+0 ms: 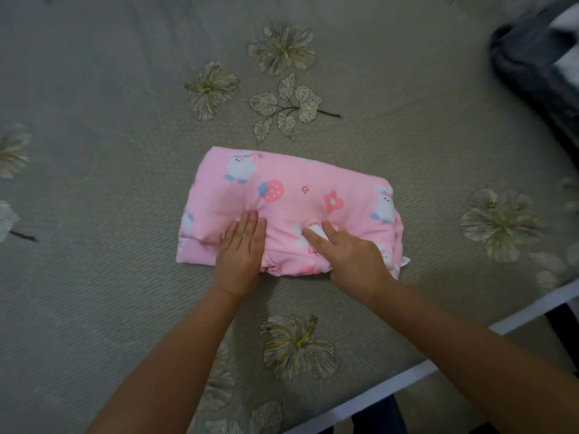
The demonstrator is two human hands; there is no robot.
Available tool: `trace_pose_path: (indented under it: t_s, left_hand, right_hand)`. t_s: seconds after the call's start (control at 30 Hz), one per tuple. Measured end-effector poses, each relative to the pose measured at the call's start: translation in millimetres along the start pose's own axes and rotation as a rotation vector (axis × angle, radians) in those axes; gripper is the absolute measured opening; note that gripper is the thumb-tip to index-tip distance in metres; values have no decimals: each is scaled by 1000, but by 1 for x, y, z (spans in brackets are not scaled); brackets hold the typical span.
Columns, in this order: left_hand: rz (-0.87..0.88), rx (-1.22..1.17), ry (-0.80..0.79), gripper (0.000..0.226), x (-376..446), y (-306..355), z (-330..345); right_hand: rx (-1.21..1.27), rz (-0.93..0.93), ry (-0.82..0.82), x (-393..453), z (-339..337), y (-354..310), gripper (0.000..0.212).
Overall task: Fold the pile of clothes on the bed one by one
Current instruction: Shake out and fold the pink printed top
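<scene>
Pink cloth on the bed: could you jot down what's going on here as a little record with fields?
item: pink garment, cartoon print, folded into a rectangle
surface: grey floral bedspread
left hand: flat, pressing the garment's near edge
right hand: fingers spread, pressing the garment
other clothes: dark fabric, far right corner

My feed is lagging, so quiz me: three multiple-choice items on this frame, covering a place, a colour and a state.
1. Where is the dark pile? A far right of the bed B near left C under the garment
2. What colour is the garment? A blue B pink C green
3. How is the left hand? A gripping a sleeve B lifted clear C flat on the garment

A: it lies at the upper right edge.
B: pink with printed animals.
C: its fingers lie straight, as do those of the right hand.
</scene>
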State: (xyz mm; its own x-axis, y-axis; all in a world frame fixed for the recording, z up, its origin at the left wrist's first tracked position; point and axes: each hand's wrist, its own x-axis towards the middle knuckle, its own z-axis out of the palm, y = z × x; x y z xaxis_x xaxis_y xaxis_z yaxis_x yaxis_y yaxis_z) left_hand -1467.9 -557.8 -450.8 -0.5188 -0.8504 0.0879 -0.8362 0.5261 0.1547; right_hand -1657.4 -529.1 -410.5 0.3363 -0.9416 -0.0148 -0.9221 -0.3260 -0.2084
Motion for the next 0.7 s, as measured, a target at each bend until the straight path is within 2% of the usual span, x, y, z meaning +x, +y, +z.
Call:
trace_pose_path:
  t_s: [0.07, 0.13, 0.3, 0.47, 0.57, 0.63, 0.7]
  left_hand:
    - [50, -27, -7, 46, 8, 4, 4]
    - [102, -13, 37, 40, 17, 9, 6]
    - [154, -44, 120, 44, 36, 19, -4]
    - [111, 23, 89, 40, 44, 29, -24]
    - [-6, 74, 4, 58, 55, 41, -39]
    - [-1, 110, 11, 63, 70, 49, -49]
    - [58, 168, 43, 53, 93, 66, -64]
  right_hand:
    - [-73, 24, 54, -10, 4, 4, 67]
    - [-163, 34, 161, -15, 7, 12, 41]
    - [-391, 214, 210, -2, 7, 23, 52]
    - [-383, 172, 204, 9, 5, 38, 47]
    - [-366, 143, 242, 16, -9, 51, 45]
    - [-376, 144, 250, 19, -27, 63, 48]
    - [-391, 172, 239, 17, -53, 80, 51]
